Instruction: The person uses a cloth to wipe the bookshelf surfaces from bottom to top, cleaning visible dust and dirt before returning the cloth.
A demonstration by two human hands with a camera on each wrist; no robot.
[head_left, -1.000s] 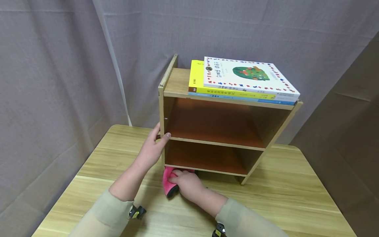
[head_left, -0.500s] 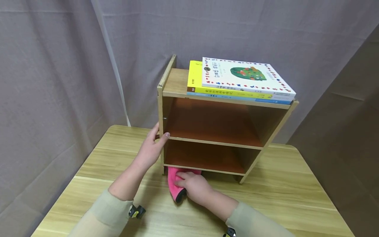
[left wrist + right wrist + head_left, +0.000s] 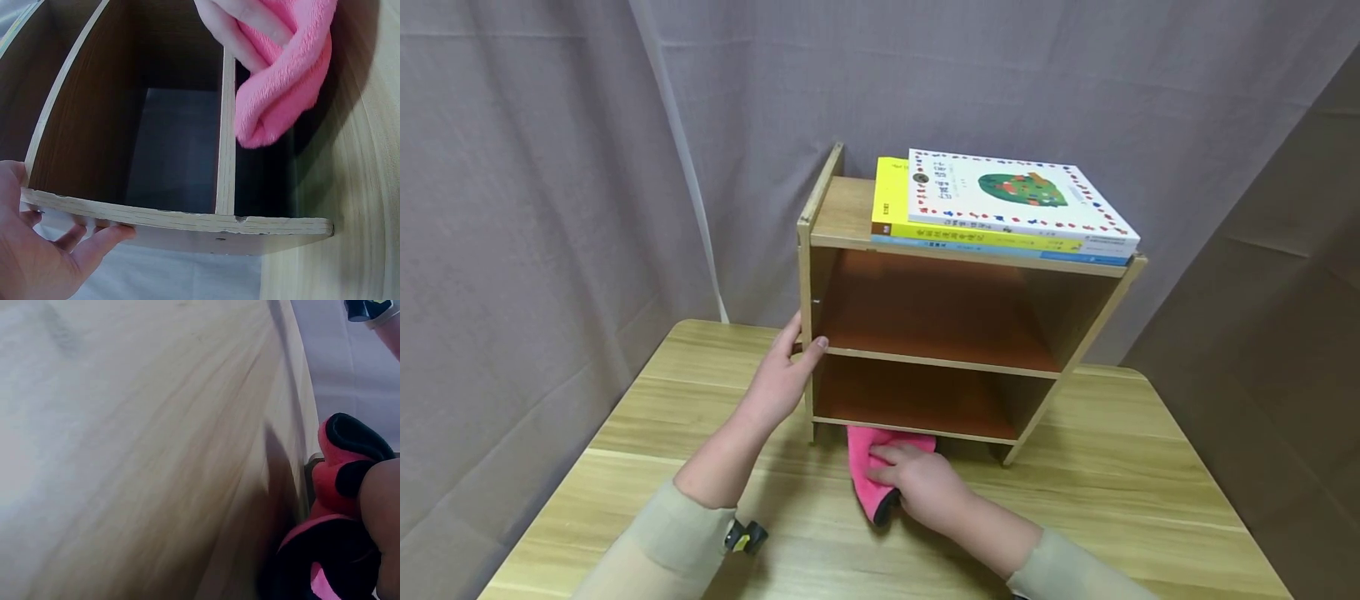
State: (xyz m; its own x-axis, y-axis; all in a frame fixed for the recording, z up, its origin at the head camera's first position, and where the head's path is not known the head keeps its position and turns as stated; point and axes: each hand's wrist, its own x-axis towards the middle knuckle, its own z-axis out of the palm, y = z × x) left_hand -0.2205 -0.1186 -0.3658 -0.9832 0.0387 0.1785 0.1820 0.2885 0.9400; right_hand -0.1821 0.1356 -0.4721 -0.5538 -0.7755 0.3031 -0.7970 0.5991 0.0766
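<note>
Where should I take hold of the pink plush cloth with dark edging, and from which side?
Probably best to pinch the front corner of the pink plush cloth with dark edging, coming from the front left. That corner juts out before the brown wooden shelf unit's bottom board, free of fingers; the right hand holds the cloth farther right.

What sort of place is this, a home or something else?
Probably a makeshift filming or practice corner, though I can't be sure: grey curtains hang behind a wooden table, and a small shelf topped with books stands on it.
</note>
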